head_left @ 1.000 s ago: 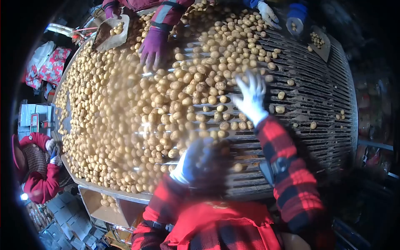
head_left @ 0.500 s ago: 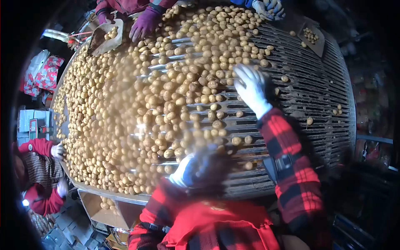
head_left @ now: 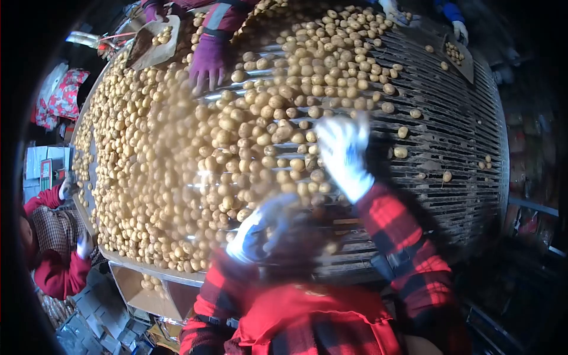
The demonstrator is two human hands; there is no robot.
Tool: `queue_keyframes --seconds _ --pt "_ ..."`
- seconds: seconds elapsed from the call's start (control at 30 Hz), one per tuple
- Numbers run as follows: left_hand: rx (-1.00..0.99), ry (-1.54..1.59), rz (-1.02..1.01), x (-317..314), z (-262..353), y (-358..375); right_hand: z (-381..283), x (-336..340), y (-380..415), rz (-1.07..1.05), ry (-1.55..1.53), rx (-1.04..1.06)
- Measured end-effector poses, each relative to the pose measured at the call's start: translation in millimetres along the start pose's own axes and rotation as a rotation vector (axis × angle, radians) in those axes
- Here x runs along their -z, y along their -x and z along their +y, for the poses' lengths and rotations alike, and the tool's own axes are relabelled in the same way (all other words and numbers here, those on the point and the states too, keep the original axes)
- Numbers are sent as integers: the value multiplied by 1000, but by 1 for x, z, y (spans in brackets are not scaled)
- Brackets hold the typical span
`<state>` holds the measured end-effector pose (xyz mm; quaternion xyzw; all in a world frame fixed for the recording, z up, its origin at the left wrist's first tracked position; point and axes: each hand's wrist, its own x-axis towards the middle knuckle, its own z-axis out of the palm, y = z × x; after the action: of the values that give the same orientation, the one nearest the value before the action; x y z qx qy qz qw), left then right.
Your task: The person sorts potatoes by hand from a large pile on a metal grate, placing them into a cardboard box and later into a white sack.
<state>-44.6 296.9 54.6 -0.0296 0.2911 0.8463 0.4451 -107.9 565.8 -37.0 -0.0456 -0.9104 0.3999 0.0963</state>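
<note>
My left hand (head_left: 260, 229), in a white and blue glove, is over the near edge of a heap of potatoes (head_left: 231, 139). It is blurred, with its fingers bent loosely and the thumb apart; nothing shows in it. Farther right, my right hand (head_left: 343, 155), in a white glove, reaches over the slatted table (head_left: 438, 148) at the heap's right edge. Its fingers are stretched out, smeared at the tips, right by several loose potatoes. Small potatoes cover the table's left and middle, and a few lie scattered on the slats.
Across the table, a purple-gloved hand (head_left: 208, 62) touches the heap beside a scoop (head_left: 158, 50) holding potatoes. Another scoop (head_left: 464, 65) lies at the far right, near a blue-sleeved person's hand (head_left: 460, 31). Someone in red sleeves (head_left: 62, 275) is at the left. A wooden box (head_left: 137, 290) sits below the near edge.
My right hand has moved left and nearer to me; my left hand has shifted slightly left. The purple-gloved hand reaches farther in over the potatoes. A few more potatoes lie on the right slats.
</note>
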Motion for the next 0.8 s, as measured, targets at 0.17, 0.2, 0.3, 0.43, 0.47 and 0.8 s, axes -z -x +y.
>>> queue_keyframes --seconds 0.17,0.2,0.3,0.43,0.47,0.8 --pt "-250 -734 -84 -12 -26 -12 -43 21 -70 -204 1023 6" --pt "-481 -1111 -151 -16 -22 -21 -41 18 -70 -218 1114 53" --pt "153 72 125 -19 -20 -9 -24 26 -69 -292 1050 88" --pt "225 51 293 -12 -20 -6 -20 33 -66 -272 1101 148" --pt "98 -252 213 -10 -23 -6 -14 33 -70 -269 1098 149" --pt "232 13 173 -13 -24 -32 -61 83 0 -483 35 159"
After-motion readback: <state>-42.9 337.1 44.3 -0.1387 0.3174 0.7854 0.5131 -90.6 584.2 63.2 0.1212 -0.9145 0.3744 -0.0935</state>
